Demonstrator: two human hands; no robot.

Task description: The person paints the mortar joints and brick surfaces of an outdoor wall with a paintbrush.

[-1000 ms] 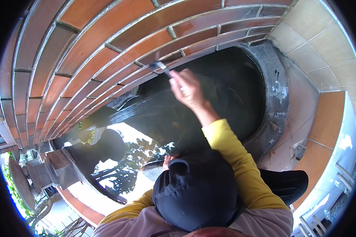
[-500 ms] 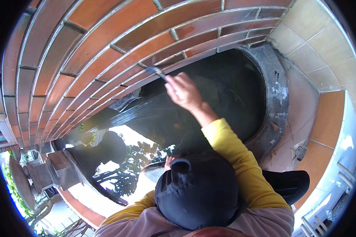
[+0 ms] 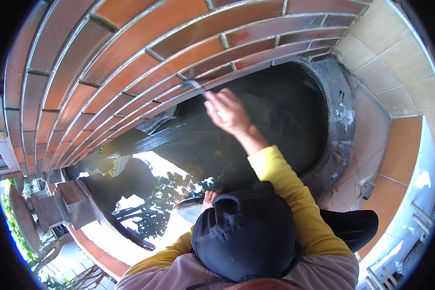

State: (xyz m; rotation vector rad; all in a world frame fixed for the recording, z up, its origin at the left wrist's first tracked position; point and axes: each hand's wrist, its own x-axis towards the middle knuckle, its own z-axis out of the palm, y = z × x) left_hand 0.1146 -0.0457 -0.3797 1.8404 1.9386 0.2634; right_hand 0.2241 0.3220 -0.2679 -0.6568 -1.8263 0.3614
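The right hand [image 3: 228, 112] has its grip closed around an apparent brush [image 3: 196, 87].

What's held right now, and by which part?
The right hand grips a brush-like tool by its handle, head end toward the brick wall. Left hand is partly hidden by the cap; can't tell if it holds anything.

Brick wall [image 3: 198, 53], orange-red to brown, with pale grey joint lines; cap [image 3: 246, 234], black; sleeve [image 3: 295, 203], yellow; shirt [image 3: 179, 273], pale mauve; pool water [image 3: 275, 106], dark green-black; pool rim [image 3: 342, 113], mottled grey and white; wall tiles [image 3: 401, 63], cream with a square grid.
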